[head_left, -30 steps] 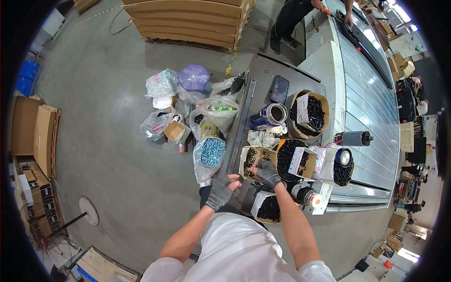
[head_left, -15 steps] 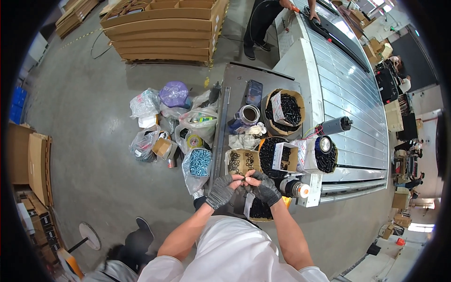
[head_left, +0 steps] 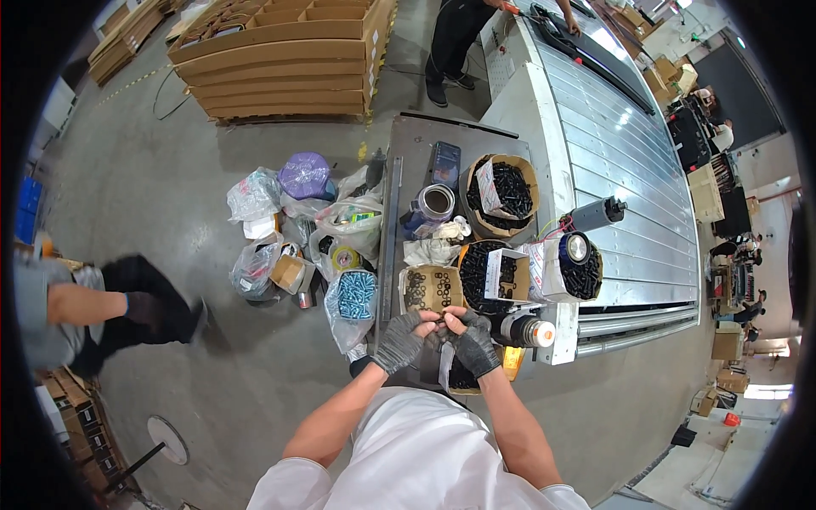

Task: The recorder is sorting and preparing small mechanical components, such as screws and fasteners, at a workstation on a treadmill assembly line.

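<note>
My left hand (head_left: pixel 403 341) and my right hand (head_left: pixel 474 342), both in dark fingerless gloves, meet fingertip to fingertip over the table's near end. Each is closed in a pinch on something too small to make out. Just beyond the fingers sits a cardboard box (head_left: pixel 416 273) with small dark rings or nuts in it. Beside it a round container holds black screws (head_left: pixel 484 259), and a small white box (head_left: pixel 507 265) with dark small parts rests on top. Partly hidden under my right hand is another container of black screws (head_left: pixel 463 377).
A dark flask (head_left: pixel 531 331) lies right of my right hand. Farther off are an open cup (head_left: pixel 436 202), a phone (head_left: pixel 444 163) and a tub of black screws (head_left: pixel 510 191). Left of the table hangs a bag of bluish screws (head_left: pixel 356 295). A roller conveyor (head_left: pixel 612 178) stands right.
My hands stay pinched together in nearly the same place. At the left, a walking person has moved up into fuller view. The whole scene has shifted slightly left and up.
</note>
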The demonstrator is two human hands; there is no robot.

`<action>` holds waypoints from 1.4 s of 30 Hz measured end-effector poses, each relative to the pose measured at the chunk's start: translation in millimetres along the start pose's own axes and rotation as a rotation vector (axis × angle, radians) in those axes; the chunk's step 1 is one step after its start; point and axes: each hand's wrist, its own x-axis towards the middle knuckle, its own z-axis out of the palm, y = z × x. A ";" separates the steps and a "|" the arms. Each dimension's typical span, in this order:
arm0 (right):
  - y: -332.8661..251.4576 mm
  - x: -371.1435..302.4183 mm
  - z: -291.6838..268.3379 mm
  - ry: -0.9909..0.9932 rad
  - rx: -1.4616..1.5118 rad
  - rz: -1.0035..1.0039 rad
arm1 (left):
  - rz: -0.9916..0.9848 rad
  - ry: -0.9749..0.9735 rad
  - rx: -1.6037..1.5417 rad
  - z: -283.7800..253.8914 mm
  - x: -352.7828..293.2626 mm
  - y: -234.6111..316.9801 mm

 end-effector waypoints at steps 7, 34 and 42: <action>-6.5 3.3 -1.7 -0.090 0.135 0.072 | 0.028 0.031 -0.006 -1.5 7.9 13.3; 44.6 -154.4 -52.0 0.177 -0.246 0.017 | 0.067 -0.745 0.381 58.5 -74.4 51.3; 110.2 -204.0 -97.7 0.329 -0.231 -0.038 | 0.158 -0.659 0.692 112.0 -118.2 5.5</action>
